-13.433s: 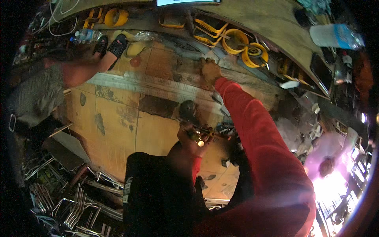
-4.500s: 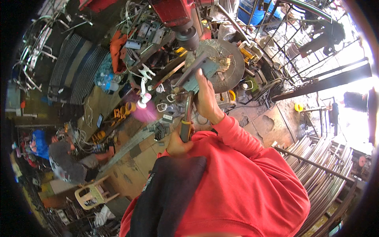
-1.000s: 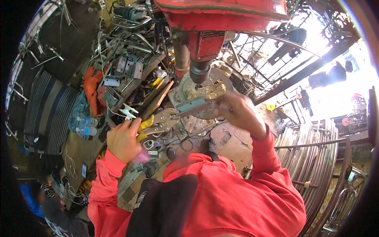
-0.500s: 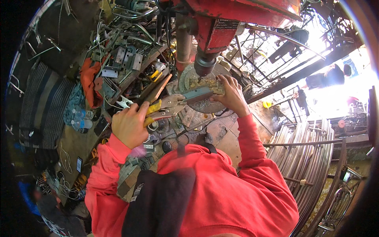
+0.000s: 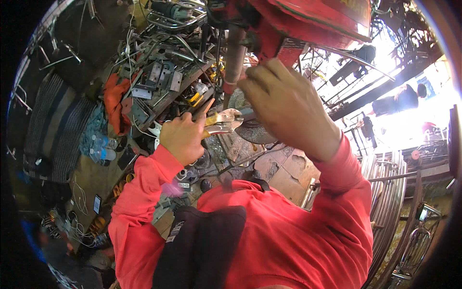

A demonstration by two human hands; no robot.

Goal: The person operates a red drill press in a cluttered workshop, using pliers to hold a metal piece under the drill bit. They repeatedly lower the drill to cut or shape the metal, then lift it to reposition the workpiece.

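Note:
My left hand (image 5: pixel 182 139) is closed round the yellow-gripped handles of locking pliers (image 5: pixel 224 120). The pliers' jaws hold a grey metal piece (image 5: pixel 247 114), whose right end is hidden behind my right hand. Raised close to the camera, my right hand (image 5: pixel 288 103) has bent, slightly blurred fingers; its thumb and palm side are out of sight. It covers the chuck of the red drill press (image 5: pixel 288 50). Under the metal piece lies the round press table (image 5: pixel 257 135), partly covered by that hand.
A cluttered bench with metal brackets (image 5: pixel 161 74) and an orange cloth (image 5: pixel 115 103) stands at the left, beside water bottles (image 5: pixel 102 154). Metal rods (image 5: pixel 385 207) lie stacked at the right. Another person (image 5: pixel 404 98) is far off at the right.
My right hand has left the end of the metal piece and risen toward the camera, across the chuck. My left hand, the pliers and the piece have shifted slightly right in the picture.

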